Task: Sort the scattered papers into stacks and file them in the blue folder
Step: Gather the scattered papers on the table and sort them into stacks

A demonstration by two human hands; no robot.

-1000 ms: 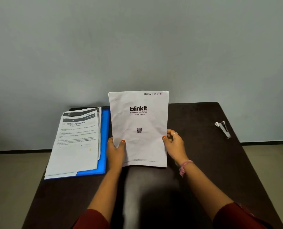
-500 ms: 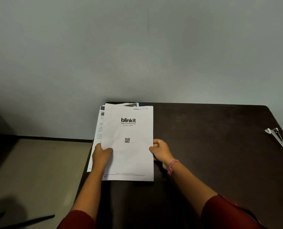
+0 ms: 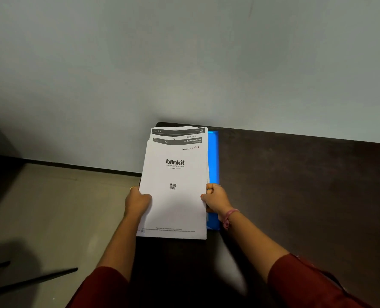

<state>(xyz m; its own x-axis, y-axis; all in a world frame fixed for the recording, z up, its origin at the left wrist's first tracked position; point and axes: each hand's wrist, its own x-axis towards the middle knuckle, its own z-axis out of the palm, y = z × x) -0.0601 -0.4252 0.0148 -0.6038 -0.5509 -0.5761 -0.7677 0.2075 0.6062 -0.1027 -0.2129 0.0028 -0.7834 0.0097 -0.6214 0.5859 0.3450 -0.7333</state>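
The top white paper sheet (image 3: 173,192) carries the bold black word "blinkit" with a small line under it that seems to read "India's Last Minute App", a square QR code lower down, and a handwritten "SECTION 1" followed by marks too faint to read near its upper right corner. It lies on a stack of white printed papers (image 3: 177,135) whose upper edges peek out behind it, showing dark grey header bands marked "2B", "#14", "74" and "Dexterous Hand", plus another handwritten "SECTION 1". The stack rests on a glossy bright blue plastic folder (image 3: 213,156), seen as a strip along the right edge of the papers, at the far left corner of the dark brown matte table (image 3: 295,196). The left hand (image 3: 138,202) grips the sheet's left edge with curled fingers; the right hand (image 3: 215,197) grips its right edge, fingers curled, with a pink thread bracelet (image 3: 229,217) on the wrist. Dark red sleeves (image 3: 313,285) cover both forearms. A plain pale grey wall (image 3: 184,63) stands behind, above a beige floor (image 3: 62,207).
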